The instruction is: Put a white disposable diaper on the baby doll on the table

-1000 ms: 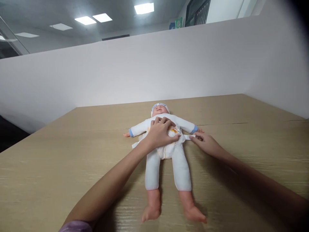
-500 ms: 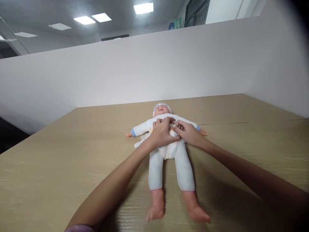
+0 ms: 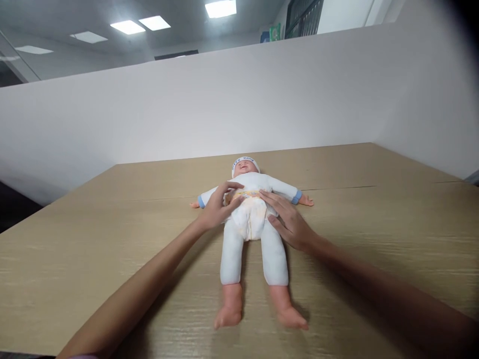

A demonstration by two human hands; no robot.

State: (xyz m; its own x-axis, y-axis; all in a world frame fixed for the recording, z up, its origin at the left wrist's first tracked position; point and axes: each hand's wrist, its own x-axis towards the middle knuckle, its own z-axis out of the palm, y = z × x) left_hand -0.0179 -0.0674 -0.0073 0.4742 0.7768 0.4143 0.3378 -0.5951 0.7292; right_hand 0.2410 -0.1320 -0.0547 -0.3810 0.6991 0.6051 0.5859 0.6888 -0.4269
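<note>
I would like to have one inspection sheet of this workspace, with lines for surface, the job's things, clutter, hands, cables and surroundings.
Surface: wood-look tabletop, with a thin seam across it.
Job's things: doll in white clothing, lying face up; white diaper around its hips.
Clutter: nothing seen.
Hands: left hand open at one side of the diaper; right hand open, fingers extended over the other side.
Cables: nothing seen.
Surroundings: pale partition behind the tabletop; ceiling light lit; green item beyond, too small to identify.
</note>
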